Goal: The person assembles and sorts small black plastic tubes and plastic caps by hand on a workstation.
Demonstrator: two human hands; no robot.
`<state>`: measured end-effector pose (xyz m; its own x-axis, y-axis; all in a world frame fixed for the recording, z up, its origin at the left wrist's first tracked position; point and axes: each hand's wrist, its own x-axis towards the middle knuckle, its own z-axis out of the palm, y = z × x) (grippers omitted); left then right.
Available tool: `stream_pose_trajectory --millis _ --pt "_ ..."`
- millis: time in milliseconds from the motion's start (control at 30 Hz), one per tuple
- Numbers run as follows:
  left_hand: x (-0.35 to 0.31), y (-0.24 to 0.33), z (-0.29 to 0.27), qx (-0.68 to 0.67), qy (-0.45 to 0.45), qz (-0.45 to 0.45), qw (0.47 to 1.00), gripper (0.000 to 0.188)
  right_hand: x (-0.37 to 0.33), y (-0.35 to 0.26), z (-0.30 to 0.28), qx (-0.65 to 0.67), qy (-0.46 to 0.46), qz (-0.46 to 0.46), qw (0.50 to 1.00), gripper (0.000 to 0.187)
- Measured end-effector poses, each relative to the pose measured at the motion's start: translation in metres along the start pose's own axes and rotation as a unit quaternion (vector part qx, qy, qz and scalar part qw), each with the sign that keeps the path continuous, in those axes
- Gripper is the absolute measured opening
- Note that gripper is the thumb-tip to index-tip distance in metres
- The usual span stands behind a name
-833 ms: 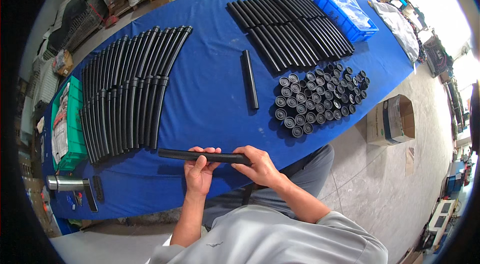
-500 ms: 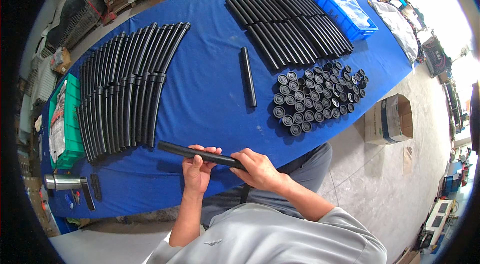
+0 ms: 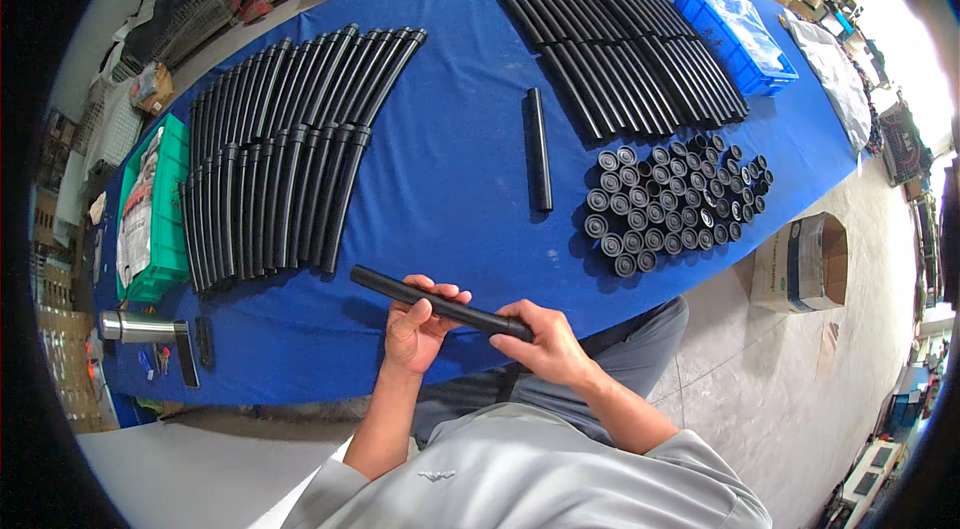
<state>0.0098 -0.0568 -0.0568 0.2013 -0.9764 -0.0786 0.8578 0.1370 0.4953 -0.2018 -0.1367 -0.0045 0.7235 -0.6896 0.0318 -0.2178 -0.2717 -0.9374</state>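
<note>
A black tube (image 3: 475, 317) slants across in front of me, held in both hands above the near edge of the table. Around its middle, my left hand (image 3: 410, 339) is closed, thumb on the near side and fingers behind. My right hand (image 3: 548, 344) grips the right end, where a slightly wider band like a cap shows; the fingers partly hide it. One loose black tube (image 3: 539, 151) lies alone on the blue cloth. Round black caps (image 3: 637, 219) with ringed faces are clustered to its right.
Rows of plain black tubes (image 3: 625, 59) lie at the far right beside a blue crate (image 3: 770, 81). Tubes with collared ends (image 3: 270, 154) fill the left, next to a green crate (image 3: 170, 259). A steel flask (image 3: 140, 328) and phone (image 3: 187, 359) lie near left. A cardboard box (image 3: 790, 269) stands on the floor.
The view has shifted, so the table's contents sit farther right. Both hands keep hold of the tube, and more of its banded right end shows by my right hand.
</note>
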Motion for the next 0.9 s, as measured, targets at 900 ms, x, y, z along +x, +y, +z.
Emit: stream_pose_trajectory --millis 900 --pt "0.003 -0.006 0.006 0.014 0.018 -0.026 0.999 0.02 -0.002 -0.002 0.005 -0.114 0.048 -0.049 0.991 0.029"
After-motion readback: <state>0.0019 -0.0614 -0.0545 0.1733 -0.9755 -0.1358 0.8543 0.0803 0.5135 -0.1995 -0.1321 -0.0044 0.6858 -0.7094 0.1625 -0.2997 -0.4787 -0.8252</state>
